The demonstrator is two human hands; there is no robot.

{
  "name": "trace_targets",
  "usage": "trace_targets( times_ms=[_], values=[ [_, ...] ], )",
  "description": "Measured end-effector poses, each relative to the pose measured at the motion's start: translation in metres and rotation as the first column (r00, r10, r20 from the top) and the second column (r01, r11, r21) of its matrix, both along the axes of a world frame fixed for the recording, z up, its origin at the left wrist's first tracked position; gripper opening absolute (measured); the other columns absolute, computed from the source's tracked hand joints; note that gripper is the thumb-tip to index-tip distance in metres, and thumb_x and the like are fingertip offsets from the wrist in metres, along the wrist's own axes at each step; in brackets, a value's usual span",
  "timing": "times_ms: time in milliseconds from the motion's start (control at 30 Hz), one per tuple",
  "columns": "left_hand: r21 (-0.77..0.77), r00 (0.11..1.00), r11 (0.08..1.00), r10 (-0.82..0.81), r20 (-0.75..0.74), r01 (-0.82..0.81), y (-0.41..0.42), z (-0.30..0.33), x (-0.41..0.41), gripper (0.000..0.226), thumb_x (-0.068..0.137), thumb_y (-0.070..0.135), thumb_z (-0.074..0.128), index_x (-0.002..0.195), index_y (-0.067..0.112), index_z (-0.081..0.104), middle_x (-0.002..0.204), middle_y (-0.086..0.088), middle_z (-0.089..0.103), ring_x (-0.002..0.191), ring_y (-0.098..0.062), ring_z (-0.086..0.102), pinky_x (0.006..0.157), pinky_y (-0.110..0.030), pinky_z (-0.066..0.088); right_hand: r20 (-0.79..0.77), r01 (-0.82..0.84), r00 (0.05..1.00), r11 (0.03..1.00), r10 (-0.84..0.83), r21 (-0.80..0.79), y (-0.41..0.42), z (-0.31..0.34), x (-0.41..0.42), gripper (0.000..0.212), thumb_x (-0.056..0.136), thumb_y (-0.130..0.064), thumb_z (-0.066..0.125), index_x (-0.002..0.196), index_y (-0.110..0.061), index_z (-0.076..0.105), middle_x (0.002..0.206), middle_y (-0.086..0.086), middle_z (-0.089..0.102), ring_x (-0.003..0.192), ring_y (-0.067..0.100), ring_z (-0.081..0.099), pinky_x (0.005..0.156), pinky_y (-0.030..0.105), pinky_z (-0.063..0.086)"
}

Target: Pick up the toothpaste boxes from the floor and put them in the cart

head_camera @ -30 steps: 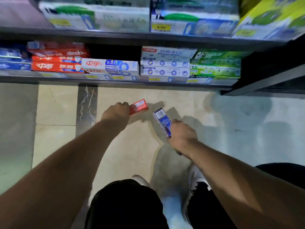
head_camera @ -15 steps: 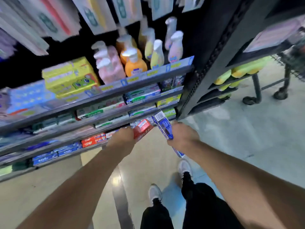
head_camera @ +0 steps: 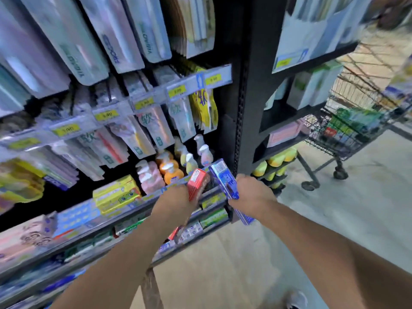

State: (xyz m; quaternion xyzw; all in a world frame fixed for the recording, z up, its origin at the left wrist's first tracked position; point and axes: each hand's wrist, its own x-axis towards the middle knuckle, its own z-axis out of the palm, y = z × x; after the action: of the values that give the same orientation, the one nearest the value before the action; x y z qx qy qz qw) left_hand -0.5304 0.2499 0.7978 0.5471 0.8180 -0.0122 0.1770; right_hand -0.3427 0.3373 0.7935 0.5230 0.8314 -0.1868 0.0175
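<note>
Standing between the hands and the cart (head_camera: 347, 130) is a black shelf upright (head_camera: 243, 103); the cart sits well apart at the right on the floor (head_camera: 334, 219), beyond the shelving end, already holding green and red packs, blurred. Shelving (head_camera: 124, 210) fills the left: hanging toothbrush packs above, a rail with yellow price tags (head_camera: 177, 91), pump bottles (head_camera: 171, 172) near the middle, boxed toothpaste on the lower shelves. Yellow bottles (head_camera: 278, 159) line a low shelf right of the upright.

Count: two toothpaste boxes in hand. Left hand (head_camera: 174, 204) grips the red box (head_camera: 197, 184), tilted upright. Right hand (head_camera: 254, 192) grips the blue box (head_camera: 224, 179), its lower end sticking out below the fist. The two boxes sit just beside each other, apart, both off the floor in front of the shelf edge. One shoe toe (head_camera: 297, 301) shows at bottom right
</note>
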Motion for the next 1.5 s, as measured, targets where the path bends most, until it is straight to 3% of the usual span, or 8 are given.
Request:
trace_targets(
  times_ms=[200, 433, 667, 767, 900, 1100, 1333, 1500],
  values=[
    [-0.014, 0.986, 0.994, -0.111, -0.126, 0.11, 0.072, 0.028, 0.075, 0.038, 0.098, 0.043, 0.049, 0.114, 0.009, 0.057, 0.111, -0.011, 0.065, 0.105, -0.029, 0.062, 0.077, -0.033, 0.045, -0.049, 0.055, 0.997, 0.998, -0.054, 0.011, 0.062, 0.024, 0.065, 0.039, 0.081, -0.042, 0.071, 0.097, -0.016, 0.046, 0.1, 0.003, 0.063, 0.09, 0.027, 0.064, 0.066, 0.032, 0.048],
    [0.023, 0.994, 0.994, -0.104, 0.029, 0.103, 0.184, 0.039, 0.2, 0.043, 0.092, 0.047, 0.054, 0.105, 0.006, 0.056, 0.108, -0.014, 0.065, 0.1, -0.034, 0.064, 0.075, -0.037, 0.048, -0.095, 0.157, 0.984, 0.985, -0.15, 0.076, 0.156, 0.044, 0.192, 0.038, 0.079, -0.042, 0.068, 0.1, -0.018, 0.047, 0.097, 0.002, 0.057, 0.095, 0.027, 0.061, 0.066, 0.031, 0.04],
    [0.087, 0.973, 0.97, -0.229, 0.02, 0.227, 0.283, 0.05, 0.316, 0.044, 0.093, 0.046, 0.057, 0.109, 0.005, 0.061, 0.108, -0.014, 0.067, 0.097, -0.031, 0.065, 0.074, -0.031, 0.048, -0.115, 0.272, 0.958, 0.959, -0.262, 0.081, 0.236, 0.053, 0.32, 0.034, 0.076, -0.044, 0.068, 0.094, -0.022, 0.049, 0.088, 0.0, 0.058, 0.079, 0.023, 0.058, 0.064, 0.034, 0.049],
    [0.071, 0.959, 0.957, -0.282, 0.023, 0.28, 0.324, 0.051, 0.355, 0.045, 0.094, 0.047, 0.056, 0.11, 0.005, 0.06, 0.109, -0.014, 0.066, 0.096, -0.03, 0.064, 0.076, -0.033, 0.051, -0.113, 0.314, 0.946, 0.946, -0.305, 0.081, 0.266, 0.052, 0.361, 0.035, 0.074, -0.045, 0.068, 0.091, -0.022, 0.048, 0.087, -0.001, 0.058, 0.083, 0.025, 0.06, 0.064, 0.032, 0.046],
    [0.069, 0.938, 0.937, -0.345, 0.033, 0.343, 0.38, 0.047, 0.397, 0.042, 0.093, 0.048, 0.057, 0.105, 0.007, 0.058, 0.103, -0.012, 0.068, 0.086, -0.027, 0.066, 0.066, -0.03, 0.05, -0.104, 0.356, 0.932, 0.931, -0.348, 0.079, 0.313, 0.048, 0.403, 0.035, 0.077, -0.046, 0.067, 0.093, -0.023, 0.046, 0.092, 0.0, 0.059, 0.086, 0.025, 0.06, 0.065, 0.032, 0.045],
    [0.058, 0.936, 0.942, -0.335, 0.107, 0.331, 0.482, 0.029, 0.443, 0.042, 0.093, 0.045, 0.059, 0.104, 0.005, 0.062, 0.094, -0.008, 0.068, 0.077, -0.024, 0.068, 0.07, -0.035, 0.06, -0.066, 0.414, 0.909, 0.909, -0.41, 0.055, 0.411, 0.039, 0.44, 0.033, 0.077, -0.044, 0.069, 0.09, -0.022, 0.048, 0.087, -0.001, 0.058, 0.079, 0.022, 0.059, 0.069, 0.035, 0.053],
    [0.037, 0.947, 0.965, -0.26, 0.189, 0.258, 0.609, 0.009, 0.467, 0.042, 0.09, 0.047, 0.06, 0.103, 0.008, 0.063, 0.089, -0.007, 0.069, 0.073, -0.024, 0.069, 0.066, -0.034, 0.061, -0.004, 0.423, 0.906, 0.906, -0.423, -0.001, 0.544, 0.028, 0.466, 0.034, 0.078, -0.042, 0.069, 0.095, -0.022, 0.047, 0.092, 0.002, 0.061, 0.085, 0.023, 0.061, 0.066, 0.032, 0.047],
    [-0.007, 0.949, 0.985, -0.165, 0.268, 0.173, 0.675, -0.011, 0.48, 0.039, 0.09, 0.046, 0.062, 0.105, 0.009, 0.064, 0.087, -0.004, 0.068, 0.069, -0.02, 0.07, 0.064, -0.034, 0.062, 0.022, 0.429, 0.903, 0.902, -0.428, -0.047, 0.623, 0.021, 0.49, 0.034, 0.077, -0.04, 0.07, 0.082, -0.022, 0.041, 0.082, -0.001, 0.052, 0.078, 0.023, 0.055, 0.065, 0.031, 0.044]
  ],
)
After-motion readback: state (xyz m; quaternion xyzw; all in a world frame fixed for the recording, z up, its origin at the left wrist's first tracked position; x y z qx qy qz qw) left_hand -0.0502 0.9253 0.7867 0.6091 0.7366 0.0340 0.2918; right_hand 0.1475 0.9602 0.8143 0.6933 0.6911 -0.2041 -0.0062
